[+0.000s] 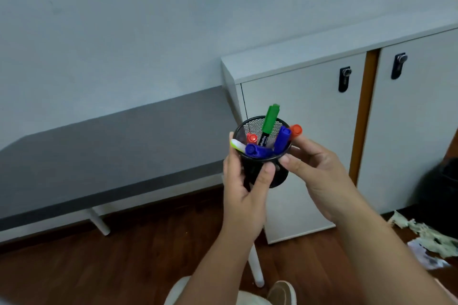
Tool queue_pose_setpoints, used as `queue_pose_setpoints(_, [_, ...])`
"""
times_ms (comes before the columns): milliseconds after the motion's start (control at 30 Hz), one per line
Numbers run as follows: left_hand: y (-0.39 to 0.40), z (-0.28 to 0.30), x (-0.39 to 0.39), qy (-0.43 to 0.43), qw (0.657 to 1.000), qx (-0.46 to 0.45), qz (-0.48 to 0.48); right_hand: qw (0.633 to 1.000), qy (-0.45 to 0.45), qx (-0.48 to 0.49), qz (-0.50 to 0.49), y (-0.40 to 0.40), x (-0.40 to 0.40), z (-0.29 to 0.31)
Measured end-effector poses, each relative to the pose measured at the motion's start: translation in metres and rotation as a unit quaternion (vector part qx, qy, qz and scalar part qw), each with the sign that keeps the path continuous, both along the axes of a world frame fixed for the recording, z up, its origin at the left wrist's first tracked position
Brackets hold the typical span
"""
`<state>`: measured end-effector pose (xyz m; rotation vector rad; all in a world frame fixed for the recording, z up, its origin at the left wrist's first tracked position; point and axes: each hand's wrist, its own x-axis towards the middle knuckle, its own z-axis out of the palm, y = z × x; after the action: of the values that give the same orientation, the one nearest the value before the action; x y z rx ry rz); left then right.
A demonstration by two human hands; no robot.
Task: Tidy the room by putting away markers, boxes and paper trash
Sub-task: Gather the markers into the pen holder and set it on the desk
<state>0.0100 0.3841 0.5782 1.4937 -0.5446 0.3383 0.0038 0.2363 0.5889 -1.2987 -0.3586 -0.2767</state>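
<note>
A black mesh pen cup (pixel 280 177) is held in the air in front of me, past the right end of the grey table. My left hand (pixel 244 187) wraps its left side and front. My right hand (pixel 319 173) grips its right rim, thumb on the front. Several markers stand inside: a green highlighter (pixel 270 119), two blue ones (pixel 282 140), a red-capped one (pixel 252 138), a white-yellow one (pixel 237 145). An orange-capped marker (pixel 296 130) sits at the rim by my right fingertips. Crumpled paper trash (pixel 431 238) lies on the floor at the right.
A dark grey table (pixel 104 151) with white legs stands at the left against the wall. A white cabinet (pixel 309 111) with two locked doors is behind the cup. A dark bin (pixel 446 188) is at the right edge. The floor is dark wood.
</note>
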Motion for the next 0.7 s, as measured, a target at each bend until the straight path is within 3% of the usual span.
queue_pose_setpoints(133, [0.037, 0.018, 0.015, 0.005, 0.999, 0.027, 0.043, 1.0, -0.017, -0.018, 0.015, 0.052, 0.005, 0.021])
queue_pose_setpoints(300, [0.082, 0.034, 0.042, 0.032, 0.994, 0.08, 0.062, 0.994, 0.012, -0.111, 0.0, 0.095, 0.027, 0.034])
queue_pose_setpoints(500, [0.137, 0.035, 0.074, 0.061, 0.986, 0.152, 0.037, 0.965, 0.015, -0.255, -0.053, 0.137, 0.047, 0.034])
queue_pose_setpoints(700, [0.16, 0.032, 0.103, 0.074, 0.976, 0.205, 0.01, 0.95, 0.039, -0.293, -0.102, 0.155, 0.081, 0.026])
